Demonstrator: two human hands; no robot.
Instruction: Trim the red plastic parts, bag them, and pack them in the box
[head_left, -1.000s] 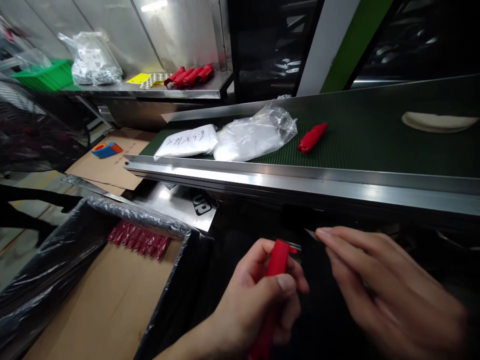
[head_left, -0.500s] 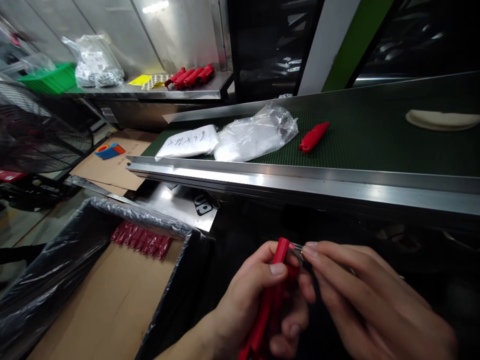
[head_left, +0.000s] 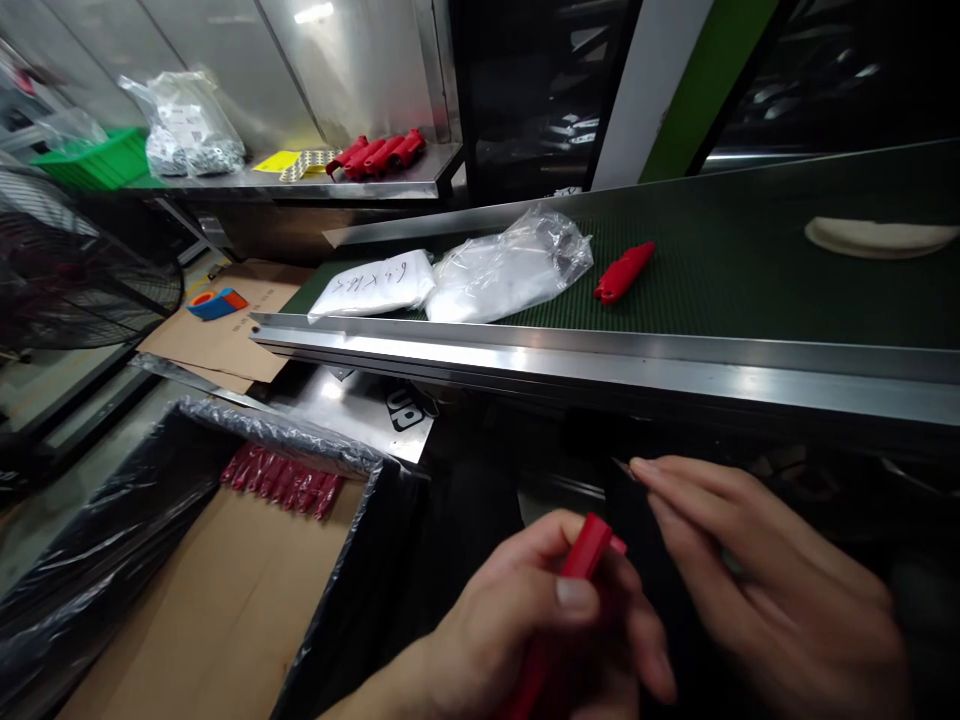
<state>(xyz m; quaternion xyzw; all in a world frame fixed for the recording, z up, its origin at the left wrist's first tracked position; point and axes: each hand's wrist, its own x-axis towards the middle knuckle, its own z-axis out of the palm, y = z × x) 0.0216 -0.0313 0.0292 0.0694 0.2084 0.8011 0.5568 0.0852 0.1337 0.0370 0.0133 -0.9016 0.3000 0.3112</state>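
Observation:
My left hand is wrapped round a red plastic handle low in the middle, thumb on top, the handle's tip pointing up. My right hand is just to its right, fingers pressed together in a pinch on a thin metal piece that sticks out at the fingertips. The two hands are a little apart. Another red handle lies on the green conveyor belt beyond.
Two clear plastic bags lie on the belt's left end, a pale flat piece at far right. A cardboard box lined with black film holds a row of red handles. More red handles sit on the steel shelf behind.
My right hand has pulled back up and to the right, away from the red handle's tip. My left hand has sunk slightly and tilted the handle.

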